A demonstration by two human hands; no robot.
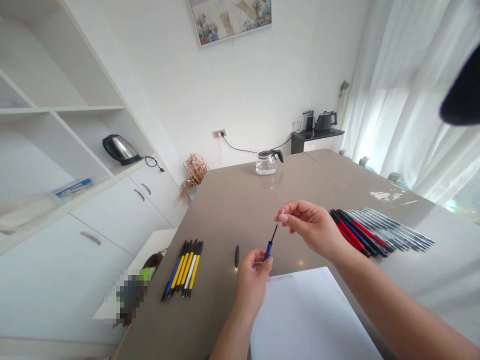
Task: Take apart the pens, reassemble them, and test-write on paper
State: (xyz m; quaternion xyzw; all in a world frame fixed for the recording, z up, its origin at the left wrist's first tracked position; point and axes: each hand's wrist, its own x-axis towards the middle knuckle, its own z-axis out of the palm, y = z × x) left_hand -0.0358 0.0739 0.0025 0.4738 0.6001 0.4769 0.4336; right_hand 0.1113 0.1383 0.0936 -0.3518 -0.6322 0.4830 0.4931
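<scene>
My left hand [252,277] is closed around a blue pen barrel [269,248], held upright at a slant above the top edge of a white sheet of paper [311,315]. Between the thumb and fingers of my right hand [309,222] is the pale end of a thin dark pen refill [275,231]. Its lower end meets the top of the barrel; how far it reaches inside is hidden. A black pen tip piece [236,256] lies on the table, left of my left hand. Small coloured marks run along the paper's top edge.
Yellow, blue and white pens [185,267] lie in a row at left. Red, blue and black pens [358,232] lie beside several clear refills or pens [397,230] at right. A glass teapot [266,164] stands at the far side of the brown table [225,210].
</scene>
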